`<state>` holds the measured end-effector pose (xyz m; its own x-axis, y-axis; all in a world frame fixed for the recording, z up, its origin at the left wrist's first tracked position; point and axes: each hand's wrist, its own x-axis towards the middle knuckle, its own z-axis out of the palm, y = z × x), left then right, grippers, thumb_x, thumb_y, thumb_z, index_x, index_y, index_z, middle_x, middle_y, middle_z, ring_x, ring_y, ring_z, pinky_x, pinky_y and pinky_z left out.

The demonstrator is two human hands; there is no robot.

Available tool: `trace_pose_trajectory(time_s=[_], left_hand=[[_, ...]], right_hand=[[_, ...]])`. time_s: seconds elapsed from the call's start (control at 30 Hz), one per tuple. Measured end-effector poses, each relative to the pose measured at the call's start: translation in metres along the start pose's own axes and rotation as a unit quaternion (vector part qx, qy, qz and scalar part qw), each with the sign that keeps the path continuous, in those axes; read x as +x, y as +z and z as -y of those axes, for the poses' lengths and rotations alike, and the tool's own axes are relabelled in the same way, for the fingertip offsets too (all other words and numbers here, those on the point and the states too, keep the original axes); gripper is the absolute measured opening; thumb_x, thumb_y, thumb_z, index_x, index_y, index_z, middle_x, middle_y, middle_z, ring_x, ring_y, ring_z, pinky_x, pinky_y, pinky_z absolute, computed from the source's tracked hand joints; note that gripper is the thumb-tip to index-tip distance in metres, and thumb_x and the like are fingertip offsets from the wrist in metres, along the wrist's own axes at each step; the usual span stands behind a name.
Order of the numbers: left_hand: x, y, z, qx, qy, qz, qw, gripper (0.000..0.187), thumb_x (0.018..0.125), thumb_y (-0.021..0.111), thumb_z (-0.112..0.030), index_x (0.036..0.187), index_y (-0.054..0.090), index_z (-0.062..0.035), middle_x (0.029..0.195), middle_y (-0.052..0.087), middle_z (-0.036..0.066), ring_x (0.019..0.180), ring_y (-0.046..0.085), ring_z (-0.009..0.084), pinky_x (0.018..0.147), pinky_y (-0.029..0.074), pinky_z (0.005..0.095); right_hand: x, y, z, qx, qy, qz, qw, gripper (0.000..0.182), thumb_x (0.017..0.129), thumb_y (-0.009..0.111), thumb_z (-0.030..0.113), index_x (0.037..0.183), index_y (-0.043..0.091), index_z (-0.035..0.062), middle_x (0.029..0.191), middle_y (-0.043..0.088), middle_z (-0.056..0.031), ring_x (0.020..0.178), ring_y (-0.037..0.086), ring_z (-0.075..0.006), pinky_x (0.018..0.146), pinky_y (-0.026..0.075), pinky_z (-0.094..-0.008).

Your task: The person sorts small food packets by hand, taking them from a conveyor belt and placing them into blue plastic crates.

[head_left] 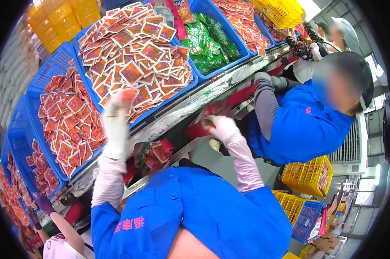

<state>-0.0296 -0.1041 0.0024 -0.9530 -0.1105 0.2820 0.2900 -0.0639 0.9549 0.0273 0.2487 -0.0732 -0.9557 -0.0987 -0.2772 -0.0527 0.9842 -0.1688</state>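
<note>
My left hand (117,129), in a white glove, is raised at the near edge of a blue crate (190,88) heaped with flat red-orange sachets (132,71). Its fingers are closed on one sachet (126,96), slightly blurred. Further right, over the belt below the crates, my right hand (224,128) wears a white glove with bare fingertips. Those fingers pinch a clear plastic bag (212,110) with something red in it. Between my arms, close to my body, is an open clear bag (154,155) with red sachets inside.
More blue crates (52,73) of red sachets and one of green packets (208,43) line the bench. A co-worker in blue (303,121) stands at right; another person's purple-gloved hand (44,203) shows at lower left. Yellow crates (309,175) stand on the floor behind.
</note>
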Motion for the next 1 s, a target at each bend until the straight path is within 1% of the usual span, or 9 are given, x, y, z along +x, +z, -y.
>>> trace_pose_trajectory(time_s=[0.1,0.2,0.23,0.3,0.4,0.53,0.73,0.87,1.0], left_hand=[[-0.032,0.088,-0.005,-0.127,0.062,0.193,0.971,0.018,0.089,0.063,0.007,0.102,0.066,-0.0048,0.117,0.068,0.013,0.105,0.067,0.0224,0.089,0.054,0.0312],[-0.056,0.15,0.022,0.087,0.212,0.365,0.902,0.02,0.086,0.06,0.007,0.095,0.068,-0.0093,0.111,0.071,0.01,0.102,0.067,0.0245,0.084,0.054,0.0391],[-0.065,0.167,0.052,0.202,0.244,0.417,0.852,0.018,0.087,0.06,-0.002,0.097,0.071,-0.012,0.11,0.072,0.009,0.1,0.068,0.0253,0.085,0.053,0.0397],[-0.068,0.184,0.091,0.336,0.254,0.443,0.791,0.017,0.088,0.061,-0.011,0.099,0.074,-0.0147,0.108,0.072,0.008,0.098,0.069,0.0262,0.085,0.052,0.0403],[-0.062,0.176,0.111,0.58,0.128,0.664,0.455,0.03,0.084,0.063,-0.037,0.098,0.08,-0.016,0.099,0.075,0.009,0.093,0.07,0.0265,0.096,0.044,0.041],[-0.063,0.119,0.073,0.46,0.179,0.545,0.678,0.023,0.081,0.063,-0.032,0.079,0.077,-0.014,0.076,0.071,0.007,0.08,0.066,0.0265,0.093,0.043,0.0406],[-0.072,0.04,0.034,0.394,0.195,0.351,0.827,0.024,0.076,0.07,-0.023,0.097,0.07,-0.011,0.096,0.066,0.008,0.1,0.06,0.0248,0.094,0.044,0.0401],[-0.05,-0.035,0.01,0.483,0.091,0.194,0.849,0.015,0.082,0.069,-0.023,0.087,0.071,-0.0089,0.083,0.068,0.012,0.086,0.066,0.0323,0.083,0.051,0.0438],[-0.047,-0.128,0.03,0.601,-0.03,0.136,0.787,0.019,0.085,0.066,-0.029,0.09,0.07,-0.0108,0.08,0.067,0.012,0.085,0.067,0.0338,0.077,0.051,0.0472]], right_hand=[[-0.018,-0.017,0.029,-0.008,-0.091,0.054,0.994,0.058,0.088,0.064,0.053,0.124,0.064,0.0071,0.112,0.07,-0.0183,0.108,0.065,-0.0323,0.091,0.052,-0.0446],[-0.004,0.097,-0.016,-0.049,-0.204,-0.084,0.974,0.054,0.088,0.064,0.045,0.127,0.064,0.008,0.123,0.066,-0.0176,0.115,0.062,-0.0311,0.098,0.048,-0.0437],[-0.029,0.047,0.02,-0.322,-0.183,-0.103,0.923,0.047,0.086,0.064,0.036,0.126,0.065,0.0105,0.128,0.063,-0.0159,0.117,0.062,-0.0287,0.098,0.048,-0.0422],[-0.017,0.044,0.03,-0.117,-0.054,0.212,0.969,0.036,0.088,0.064,0.03,0.118,0.069,0.0116,0.108,0.072,-0.0146,0.099,0.07,-0.03,0.081,0.056,-0.0432],[-0.029,0.026,0.037,-0.069,-0.105,0.199,0.972,0.03,0.089,0.064,0.031,0.111,0.071,0.0127,0.097,0.073,-0.0153,0.092,0.07,-0.035,0.083,0.055,-0.0481],[-0.011,-0.013,0.046,-0.043,-0.142,0.268,0.952,0.028,0.087,0.067,0.03,0.11,0.073,0.0146,0.093,0.072,-0.0165,0.089,0.069,-0.0362,0.079,0.054,-0.0466],[0.064,-0.072,0.123,0.226,-0.34,-0.048,0.912,0.026,0.088,0.067,0.021,0.111,0.069,0.0092,0.099,0.071,-0.0166,0.092,0.068,-0.0364,0.082,0.054,-0.0445],[0.16,-0.034,0.229,0.154,-0.283,-0.118,0.939,0.069,0.084,0.075,0.022,0.144,0.045,0.0067,0.127,0.059,-0.0224,0.116,0.06,-0.0368,0.097,0.049,-0.0441],[0.185,0.011,0.283,0.025,-0.219,-0.104,0.97,0.059,0.078,0.077,0.023,0.128,0.051,0.006,0.105,0.066,-0.0203,0.102,0.065,-0.0375,0.089,0.053,-0.0463]])
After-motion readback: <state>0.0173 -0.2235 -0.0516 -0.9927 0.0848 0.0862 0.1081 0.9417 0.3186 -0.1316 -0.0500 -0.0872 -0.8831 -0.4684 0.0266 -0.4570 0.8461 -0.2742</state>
